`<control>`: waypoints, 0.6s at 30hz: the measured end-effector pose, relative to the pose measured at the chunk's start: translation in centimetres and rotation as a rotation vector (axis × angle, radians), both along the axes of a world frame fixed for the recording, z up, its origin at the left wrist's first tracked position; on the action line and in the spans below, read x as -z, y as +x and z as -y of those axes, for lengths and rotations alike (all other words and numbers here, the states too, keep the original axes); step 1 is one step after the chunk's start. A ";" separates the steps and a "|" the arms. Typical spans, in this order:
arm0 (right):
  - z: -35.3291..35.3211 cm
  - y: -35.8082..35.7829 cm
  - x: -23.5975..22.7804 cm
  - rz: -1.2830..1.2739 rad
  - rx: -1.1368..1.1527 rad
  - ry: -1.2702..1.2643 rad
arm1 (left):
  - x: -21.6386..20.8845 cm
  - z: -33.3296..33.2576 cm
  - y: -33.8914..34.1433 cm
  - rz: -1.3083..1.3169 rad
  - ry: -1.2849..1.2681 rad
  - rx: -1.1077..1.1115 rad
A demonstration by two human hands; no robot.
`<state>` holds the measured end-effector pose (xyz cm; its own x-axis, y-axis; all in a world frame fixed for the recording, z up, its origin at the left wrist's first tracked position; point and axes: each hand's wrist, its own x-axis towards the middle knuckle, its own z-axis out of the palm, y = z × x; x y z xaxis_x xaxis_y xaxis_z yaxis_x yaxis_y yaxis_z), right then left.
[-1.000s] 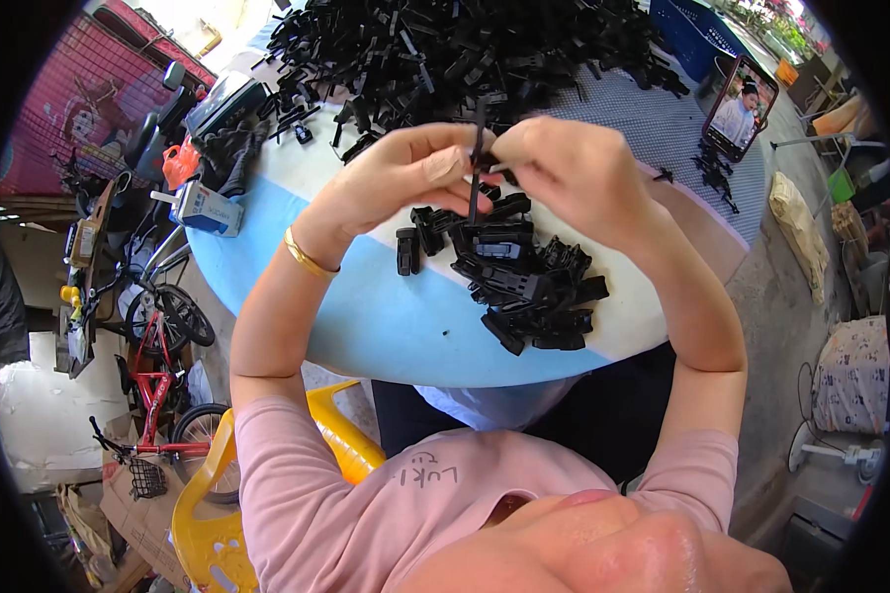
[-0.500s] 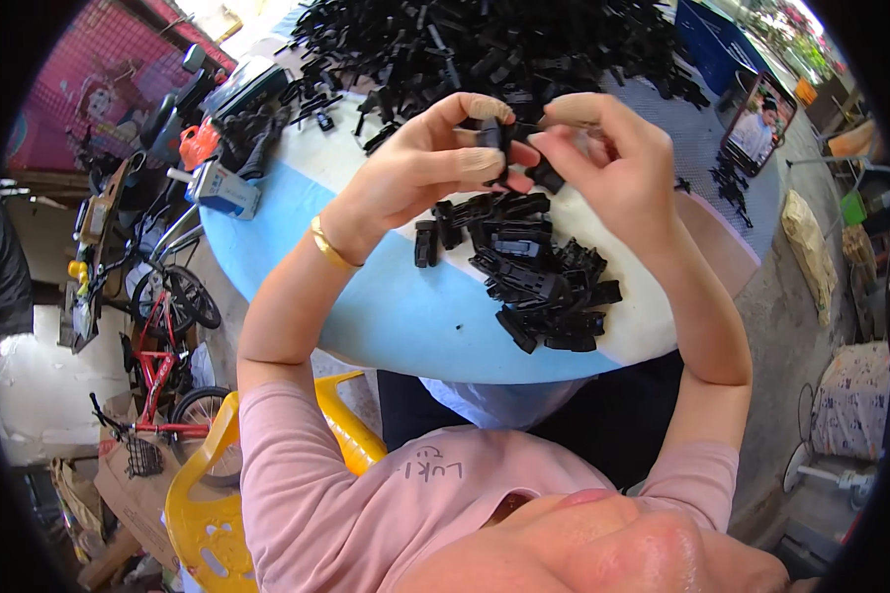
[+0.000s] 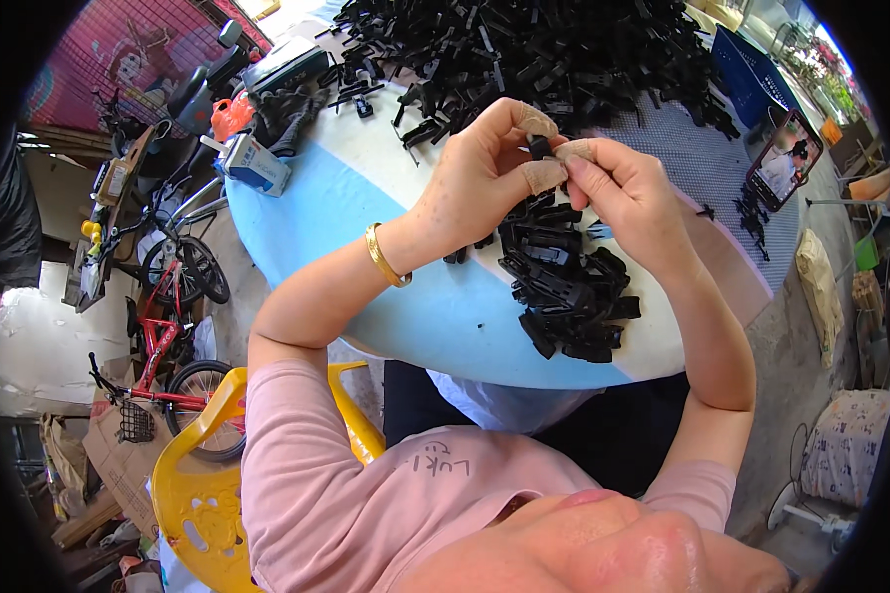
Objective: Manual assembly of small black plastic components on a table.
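Note:
My left hand (image 3: 489,178) pinches a small black plastic part (image 3: 540,147) between thumb and fingers, with tape wrapped round the fingertips. Close against it, my right hand (image 3: 623,193) has its thumb and taped forefinger pressed together at the part's side. Whatever those right fingertips hold is too small or hidden to make out. Just below both hands, a small heap of similar black plastic parts (image 3: 564,287) lies on the table, partly covered by my fingers. A far larger pile of loose black pieces (image 3: 564,64) spreads beyond my hands.
The round table (image 3: 415,316) has a blue and cream cover. A small carton (image 3: 255,164) stands at its left edge, and a phone (image 3: 785,161) leans at the right beside a blue basket (image 3: 752,74). A yellow chair (image 3: 203,494) and a red bicycle (image 3: 158,341) are at the left.
My hands have come together, and the right fingertips now meet at the black part. The left hand has turned, hiding more of the part. The whole view has shifted slightly.

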<state>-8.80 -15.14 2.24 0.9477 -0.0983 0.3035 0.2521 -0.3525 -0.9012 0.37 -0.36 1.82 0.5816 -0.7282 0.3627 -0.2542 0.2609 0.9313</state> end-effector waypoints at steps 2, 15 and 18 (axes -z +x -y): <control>-0.5 -0.3 -0.5 -0.063 0.018 -0.003 | 0.5 -0.1 0.3 0.045 -0.032 -0.009; 0.0 -0.4 -0.8 0.209 0.119 -0.115 | 0.2 0.5 -0.6 0.703 0.121 -0.339; -0.4 -0.2 -0.5 0.242 0.119 -0.252 | 0.8 0.5 -0.9 0.791 0.079 -0.336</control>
